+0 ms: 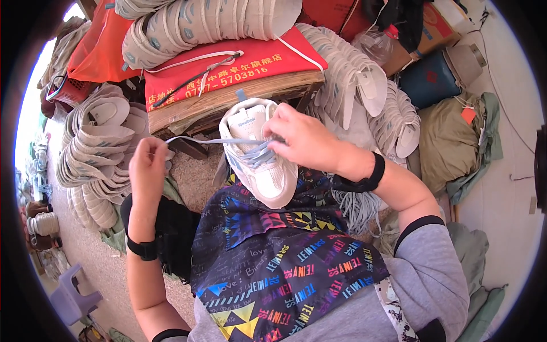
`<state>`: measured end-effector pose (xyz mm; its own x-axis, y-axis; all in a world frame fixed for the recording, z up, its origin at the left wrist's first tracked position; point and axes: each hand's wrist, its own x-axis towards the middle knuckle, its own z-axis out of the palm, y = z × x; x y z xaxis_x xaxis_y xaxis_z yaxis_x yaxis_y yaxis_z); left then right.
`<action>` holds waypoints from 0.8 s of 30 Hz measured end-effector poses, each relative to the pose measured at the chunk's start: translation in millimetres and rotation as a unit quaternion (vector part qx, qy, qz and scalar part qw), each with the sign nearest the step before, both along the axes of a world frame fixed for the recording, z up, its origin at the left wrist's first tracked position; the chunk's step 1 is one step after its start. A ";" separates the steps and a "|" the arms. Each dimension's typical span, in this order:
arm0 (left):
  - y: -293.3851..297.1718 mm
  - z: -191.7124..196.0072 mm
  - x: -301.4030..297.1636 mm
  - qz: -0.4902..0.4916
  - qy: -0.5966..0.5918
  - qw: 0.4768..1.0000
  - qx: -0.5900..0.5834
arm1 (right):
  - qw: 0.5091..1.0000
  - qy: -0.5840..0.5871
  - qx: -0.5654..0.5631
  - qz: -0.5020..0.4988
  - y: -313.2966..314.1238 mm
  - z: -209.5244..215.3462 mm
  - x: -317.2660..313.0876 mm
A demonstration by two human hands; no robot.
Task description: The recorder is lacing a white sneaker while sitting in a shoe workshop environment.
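A white sneaker [274,185] with grey-blue trim rests toe toward me on my patterned apron [296,251], its heel by the wooden bench. Partly threaded across its front is a pale blue-grey shoelace [213,141]. One length of that lace stretches left, nearly level, into my left hand [147,168], which pinches it. My right hand [302,137] is closed at the sneaker's eyelets, where the lace meets its fingertips. A small dark bit shows between those fingers, too hidden to name.
The wooden bench [194,108] carries a red bag [250,60], loose cords and stacked shoe uppers [211,23]. More uppers lie in piles at left [94,142] and right [356,74]. A bundle of laces [359,208] hangs by my right forearm. A purple stool [74,296] stands lower left.
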<state>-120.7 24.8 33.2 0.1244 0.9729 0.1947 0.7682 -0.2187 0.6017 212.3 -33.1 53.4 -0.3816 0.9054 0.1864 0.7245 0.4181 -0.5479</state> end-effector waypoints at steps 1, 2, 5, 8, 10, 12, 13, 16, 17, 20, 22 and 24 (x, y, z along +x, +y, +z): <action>-2.1 -3.2 6.4 -0.010 -0.122 0.989 -0.087 | 1.000 -0.030 0.000 0.003 0.1 -2.8 -1.7; -4.8 -6.5 12.5 -0.020 -0.240 0.955 -0.173 | 1.000 -0.030 0.001 0.003 0.6 -4.6 -3.0; -18.9 -6.0 27.9 -0.045 -0.243 0.949 -0.195 | 0.999 -0.047 0.001 0.018 0.9 -3.1 -6.6; -24.0 -6.5 24.3 -0.076 -0.155 0.968 -0.181 | 0.998 0.017 -0.046 0.033 -0.2 14.4 -9.1; -23.1 -8.2 14.2 -0.098 -0.081 0.981 -0.146 | 0.995 0.015 -0.091 0.025 1.4 20.0 -5.8; -18.2 -8.1 -3.1 -0.097 -0.049 0.993 -0.036 | 0.996 -0.003 -0.084 0.009 9.1 16.2 7.4; -13.8 -8.6 -15.4 -0.071 -0.021 0.996 0.040 | 0.997 -0.020 -0.076 -0.005 11.7 13.5 11.1; -9.5 2.8 -27.7 -0.018 -0.072 0.997 -0.022 | 0.994 -0.013 -0.109 0.004 2.5 8.1 6.3; -10.5 1.6 -26.2 -0.018 -0.072 0.997 -0.022 | 0.994 0.006 -0.111 -0.003 0.5 5.2 0.4; -17.0 0.4 -12.9 -0.033 -0.140 0.981 -0.127 | 0.995 -0.051 -0.085 0.010 -1.1 4.5 -9.4; -22.1 4.1 -0.9 -0.055 -0.234 0.948 -0.210 | 0.991 -0.096 -0.092 0.011 -1.4 -0.1 -12.7; -27.3 10.4 4.9 -0.061 -0.231 0.949 -0.204 | 0.989 -0.102 -0.106 0.015 -2.1 -0.6 -14.7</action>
